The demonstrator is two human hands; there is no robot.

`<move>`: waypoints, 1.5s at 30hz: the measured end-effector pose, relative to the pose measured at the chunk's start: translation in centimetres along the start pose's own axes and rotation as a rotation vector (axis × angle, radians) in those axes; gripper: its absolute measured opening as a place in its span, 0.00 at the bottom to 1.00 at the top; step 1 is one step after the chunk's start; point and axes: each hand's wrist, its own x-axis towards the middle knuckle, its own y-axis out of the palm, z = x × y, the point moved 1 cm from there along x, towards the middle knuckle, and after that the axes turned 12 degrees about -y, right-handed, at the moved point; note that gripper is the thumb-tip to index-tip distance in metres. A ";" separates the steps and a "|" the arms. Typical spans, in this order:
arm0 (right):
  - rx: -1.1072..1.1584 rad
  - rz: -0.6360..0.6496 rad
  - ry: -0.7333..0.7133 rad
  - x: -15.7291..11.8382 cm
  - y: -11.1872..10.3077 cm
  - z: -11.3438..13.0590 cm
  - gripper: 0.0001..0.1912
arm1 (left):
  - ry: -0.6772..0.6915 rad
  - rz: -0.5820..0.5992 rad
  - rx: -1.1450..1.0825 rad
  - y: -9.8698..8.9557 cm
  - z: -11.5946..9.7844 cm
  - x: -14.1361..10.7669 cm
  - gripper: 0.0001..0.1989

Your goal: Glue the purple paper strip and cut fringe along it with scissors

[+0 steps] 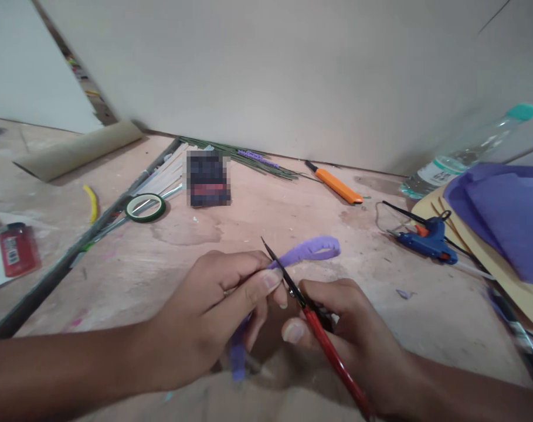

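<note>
Between the thumb and fingers of my left hand (231, 299) is a purple paper strip (308, 251). Its far end curls into a loop with small cuts or creases along it, and the other end hangs below the hand. My right hand (349, 322) is closed on scissors (321, 337) with a red handle and dark blades. The blades point up and left and lie right beside the left thumb, over the strip. Whether the blades touch the paper I cannot tell.
Behind the hands lie green tape (145, 207), an orange cutter (336, 184) and green stems (266, 161). To the right are a blue glue gun (428, 239), purple paper (508, 217) and a bottle (464, 155). A cardboard tube (81, 149) and red container (17, 251) stand left.
</note>
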 end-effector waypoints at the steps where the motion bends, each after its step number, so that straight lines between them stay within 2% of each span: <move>1: 0.016 0.009 -0.006 0.0 0.0 0.0 0.26 | -0.005 0.002 -0.021 0.0 0.0 0.0 0.20; 7: 0.111 0.015 -0.002 0.2 -0.1 0.1 0.22 | -0.060 0.004 -0.172 0.3 0.0 0.2 0.22; 13: 0.097 0.004 0.021 0.4 -0.1 0.6 0.24 | 0.076 -0.135 0.038 0.2 -0.8 0.1 0.23; 17: 0.088 0.020 0.021 0.4 0.1 0.9 0.21 | 0.117 -0.188 0.126 0.2 -1.2 0.1 0.21; 22: -0.018 0.023 0.014 0.4 0.1 0.9 0.22 | 0.066 -0.145 0.106 0.3 -0.7 0.0 0.18; 28: 0.076 0.026 0.009 0.5 0.2 0.6 0.19 | 0.057 -0.133 0.100 0.4 -0.8 0.1 0.18; 32: 0.078 0.036 0.038 0.3 0.2 0.5 0.23 | 0.076 -0.119 0.118 0.3 -0.9 0.1 0.18; 38: -0.038 0.026 0.062 0.0 0.2 0.2 0.29 | 0.099 -0.113 0.113 0.2 -0.7 0.1 0.18; 45: -0.047 0.055 0.037 0.2 0.3 -0.1 0.26 | 0.042 -0.098 0.093 0.5 -0.6 0.2 0.18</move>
